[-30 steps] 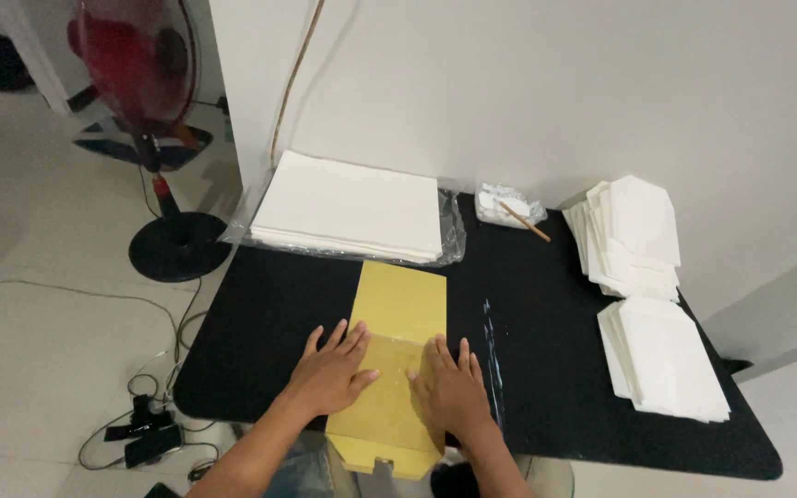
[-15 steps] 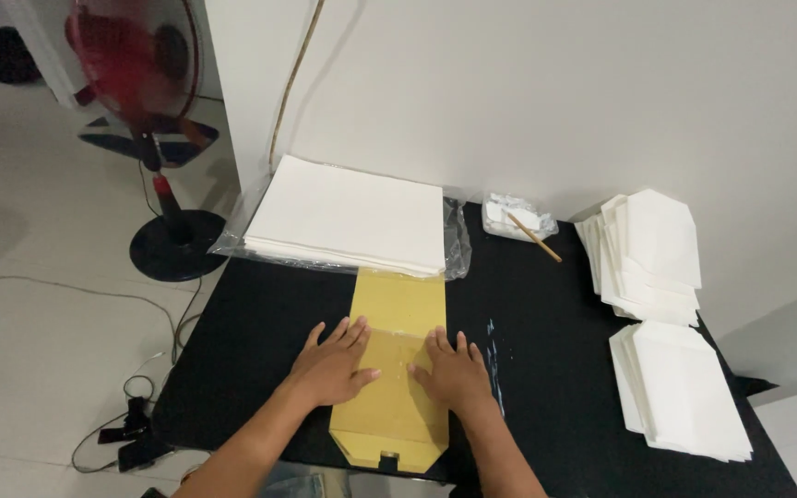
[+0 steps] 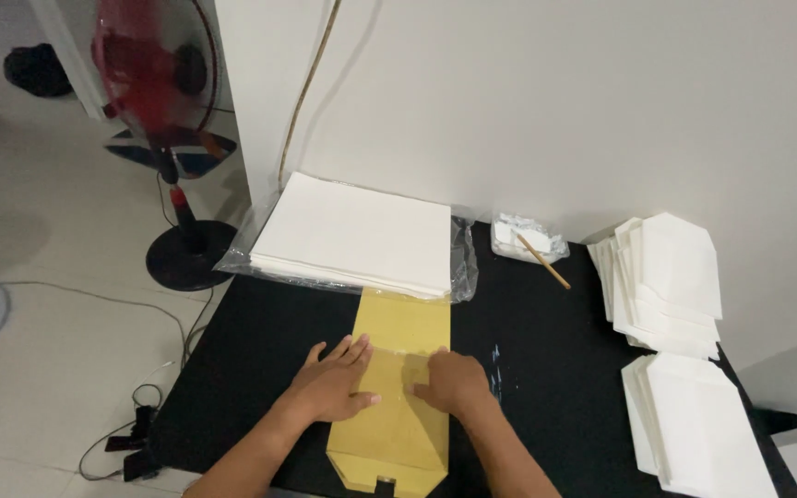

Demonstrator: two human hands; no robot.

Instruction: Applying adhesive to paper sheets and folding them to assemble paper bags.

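A long yellow-brown paper sheet [image 3: 397,323] lies lengthwise on the black table [image 3: 260,341], its near end folded to a blunt point over the table's front edge. My left hand [image 3: 334,380] rests flat on the sheet's left half with fingers spread. My right hand [image 3: 454,380] presses down on the right half, fingers curled toward the middle. Both hands sit side by side across the sheet's middle.
A stack of white paper [image 3: 357,231] on clear plastic wrap lies at the table's back. A small tray with a brown stick [image 3: 528,242] sits beside it. Two piles of folded white paper [image 3: 671,277] [image 3: 703,424] are at the right. A red standing fan [image 3: 154,74] and cables stand on the floor at left.
The hands have stayed on the yellow sheet; my right hand's fingers have curled inward. The camera has shifted slightly, so the table looks nearer.
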